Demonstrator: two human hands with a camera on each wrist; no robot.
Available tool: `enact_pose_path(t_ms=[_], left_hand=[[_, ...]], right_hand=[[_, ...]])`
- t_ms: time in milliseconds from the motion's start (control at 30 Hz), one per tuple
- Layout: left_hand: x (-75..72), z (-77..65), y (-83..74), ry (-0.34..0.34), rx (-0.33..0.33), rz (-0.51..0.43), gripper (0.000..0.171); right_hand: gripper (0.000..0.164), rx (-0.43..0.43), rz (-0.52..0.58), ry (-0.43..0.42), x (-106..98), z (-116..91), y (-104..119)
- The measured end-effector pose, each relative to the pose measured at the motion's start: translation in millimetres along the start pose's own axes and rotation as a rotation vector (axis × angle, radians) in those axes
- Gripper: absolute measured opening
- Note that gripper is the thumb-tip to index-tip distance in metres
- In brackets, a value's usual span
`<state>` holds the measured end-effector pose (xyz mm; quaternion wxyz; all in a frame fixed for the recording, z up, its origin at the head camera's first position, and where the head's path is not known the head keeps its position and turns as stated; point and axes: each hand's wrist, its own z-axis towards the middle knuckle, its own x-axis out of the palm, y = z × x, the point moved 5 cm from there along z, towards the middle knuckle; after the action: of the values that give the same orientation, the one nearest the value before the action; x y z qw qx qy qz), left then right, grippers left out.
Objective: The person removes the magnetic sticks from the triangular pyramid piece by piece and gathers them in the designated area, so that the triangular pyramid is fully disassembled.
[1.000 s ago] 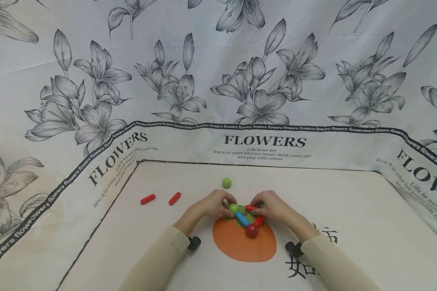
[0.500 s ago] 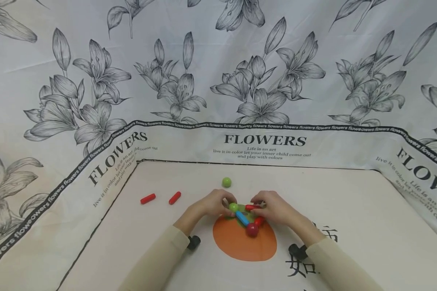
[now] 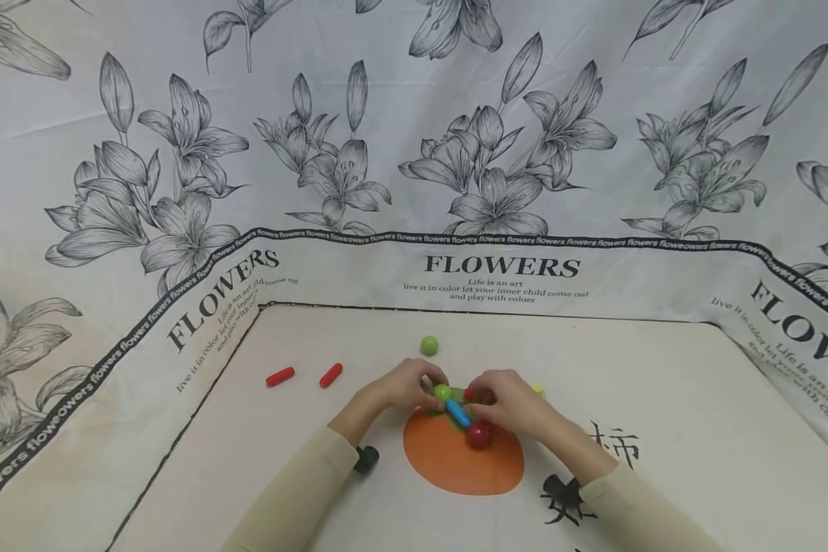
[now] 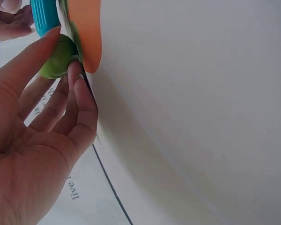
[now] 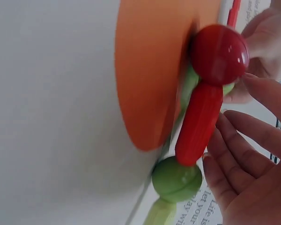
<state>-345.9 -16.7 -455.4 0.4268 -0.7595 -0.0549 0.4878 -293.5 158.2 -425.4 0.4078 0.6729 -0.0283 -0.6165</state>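
My left hand [image 3: 414, 385] pinches a green ball [image 4: 59, 57] between thumb and fingers. From this ball a ribbed blue rod [image 3: 458, 414] slants toward a dark red ball [image 3: 478, 435]. In the right wrist view, a red rod [image 5: 199, 123] links that dark red ball to another green ball [image 5: 177, 179], which carries a yellow-green rod [image 5: 160, 213]. My right hand [image 3: 509, 400] lies over this side; its fingers are loosely bent beside the red rod, thumb apart from them. A bit of red [image 3: 468, 394] shows at its fingertips in the head view.
Two loose red rods [image 3: 280, 376] lie to the left on the white table. A loose green ball [image 3: 429, 345] sits behind the hands. The pieces are over an orange persimmon print [image 3: 464, 464] on the tabletop. Flower-printed cloth [image 3: 497, 268] walls the back and sides.
My right hand has shifted left and slightly forward in the picture, covering the red rods and baring the yellow-green tip at its right. My left hand keeps its place on the green ball.
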Motion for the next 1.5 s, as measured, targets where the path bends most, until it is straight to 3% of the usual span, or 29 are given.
enact_pose_path(t_ms=[267, 833, 1167, 1367, 1500], left_hand=[[0.8, 1.9, 2.1, -0.002, 0.005, -0.026, 0.026], [0.7, 5.4, 0.6, -0.018, -0.002, -0.028, 0.026], [-9.3, 2.3, 1.9, -0.088, 0.058, 0.01, 0.025], [-7.3, -0.4, 5.1, -0.091, 0.047, 0.002, 0.025], [-14.6, -5.6, 12.2, -0.143, 0.004, -0.024, 0.024]], right_hand=[[0.018, 0.014, 0.02, 0.064, 15, 4, 2], [0.007, 0.037, -0.074, 0.023, 19, 9, 9], [0.005, -0.002, -0.015, 0.069, 18, 7, 10], [0.007, 0.004, -0.006, 0.058, 20, 2, 11], [0.008, 0.008, -0.008, 0.047, 22, 0, 11]])
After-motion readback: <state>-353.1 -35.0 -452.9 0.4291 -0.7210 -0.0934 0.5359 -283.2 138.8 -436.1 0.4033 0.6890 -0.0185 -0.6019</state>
